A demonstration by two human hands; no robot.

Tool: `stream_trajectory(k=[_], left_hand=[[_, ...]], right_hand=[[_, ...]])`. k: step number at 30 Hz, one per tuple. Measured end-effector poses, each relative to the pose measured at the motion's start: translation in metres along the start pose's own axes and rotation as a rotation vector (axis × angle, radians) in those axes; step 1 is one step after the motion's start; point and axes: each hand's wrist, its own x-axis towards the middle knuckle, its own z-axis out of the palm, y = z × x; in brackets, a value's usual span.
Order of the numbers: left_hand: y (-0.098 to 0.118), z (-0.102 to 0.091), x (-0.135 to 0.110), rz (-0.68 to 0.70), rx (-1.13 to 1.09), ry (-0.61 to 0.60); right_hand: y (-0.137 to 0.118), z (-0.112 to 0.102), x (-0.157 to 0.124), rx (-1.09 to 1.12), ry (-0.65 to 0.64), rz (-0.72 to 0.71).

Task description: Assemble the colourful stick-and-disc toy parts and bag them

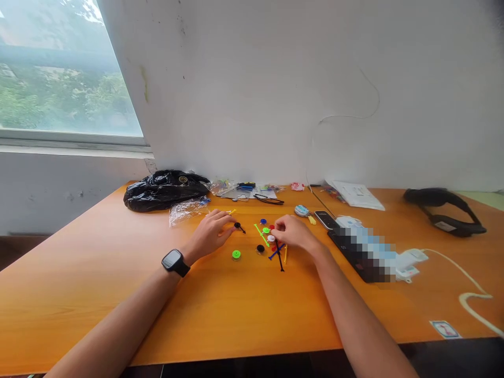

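My left hand (212, 231) has its thumb and index finger closed around a small black round piece (237, 225) with a short black stick beside it. Over the group of coloured parts, my right hand (294, 231) is pinched, and its fingertips hide whatever is between them. Just below those fingertips is a white round piece (271, 239). Around it lie a green round piece (266, 230), a blue one (263, 222), a black one (260, 249) and a long black stick (280, 257). Nearer me sits another green round piece (236, 254).
A black plastic bag (161, 191) and clear packaging (187, 211) lie at the back left. Glasses (269, 199) rest behind the parts. On the right are a tape-measure-like round object (301, 210), a phone-like device (326, 220), a cable (459, 268) and a black headset-like band (444, 210).
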Motion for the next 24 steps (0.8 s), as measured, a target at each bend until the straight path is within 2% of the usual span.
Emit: stream_trajectory(k=[3,6,9,11,16,19,24], left_hand=[[0.018,0.000,0.000,0.043,-0.082,-0.102],[0.034,-0.001,-0.002,0.089,-0.122,-0.270],[0.036,-0.003,-0.004,0.057,-0.098,-0.408],[0.030,-0.004,-0.004,0.052,-0.071,-0.393],[0.017,-0.003,-0.003,0.098,-0.026,-0.219],[0.030,0.005,-0.003,0.116,-0.062,-0.192],[0.056,0.024,-0.005,0.210,-0.103,-0.275]], right_hand=[[0.010,-0.006,-0.002,0.018,-0.188,-0.001],[0.014,-0.008,-0.004,0.015,-0.371,-0.005],[0.012,-0.009,-0.006,-0.010,-0.441,0.018],[0.010,-0.008,-0.007,-0.035,-0.437,0.030],[0.010,-0.006,-0.007,-0.020,-0.414,0.025],[0.011,-0.004,-0.006,-0.012,-0.399,0.022],[0.010,-0.001,-0.006,-0.050,-0.370,0.024]])
